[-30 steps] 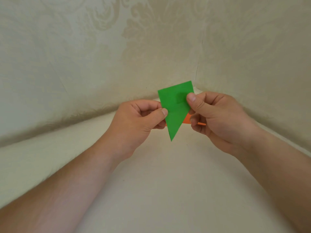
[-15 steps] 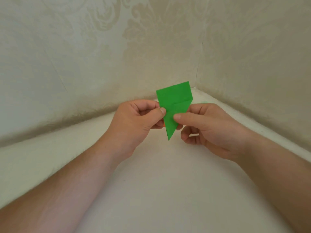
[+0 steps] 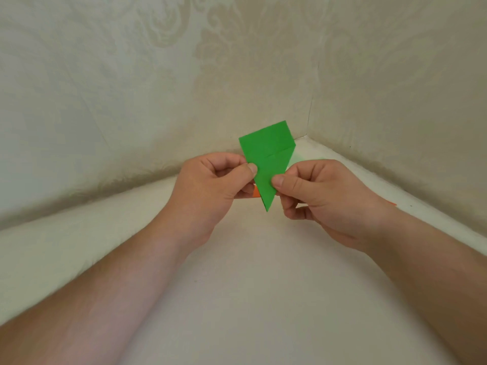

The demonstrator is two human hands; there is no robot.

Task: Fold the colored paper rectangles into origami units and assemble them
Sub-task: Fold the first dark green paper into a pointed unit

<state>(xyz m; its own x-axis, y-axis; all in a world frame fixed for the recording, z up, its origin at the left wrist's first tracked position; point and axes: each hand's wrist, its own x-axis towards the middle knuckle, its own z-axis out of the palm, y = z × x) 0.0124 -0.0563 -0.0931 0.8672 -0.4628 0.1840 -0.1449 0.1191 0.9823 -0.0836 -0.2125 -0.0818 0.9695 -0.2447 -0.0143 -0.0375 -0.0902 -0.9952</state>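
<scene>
A folded green paper (image 3: 267, 151), wide at the top and tapering to a point at the bottom, is held upright above the table. My left hand (image 3: 210, 188) pinches its left edge between thumb and fingers. My right hand (image 3: 324, 196) pinches its lower right edge near the point. An orange paper (image 3: 256, 192) lies on the table behind the hands, mostly hidden; another orange tip (image 3: 392, 204) shows past my right wrist.
The cream table surface (image 3: 237, 285) runs into a corner formed by two walls draped in pale patterned cloth (image 3: 184, 75). A faint green reflection falls on the surface (image 3: 297, 158) behind the paper.
My right hand's thumb slid from the paper's upper right down to its lower right edge. The paper tilted slightly and a horizontal fold line now shows. My left hand kept its grip.
</scene>
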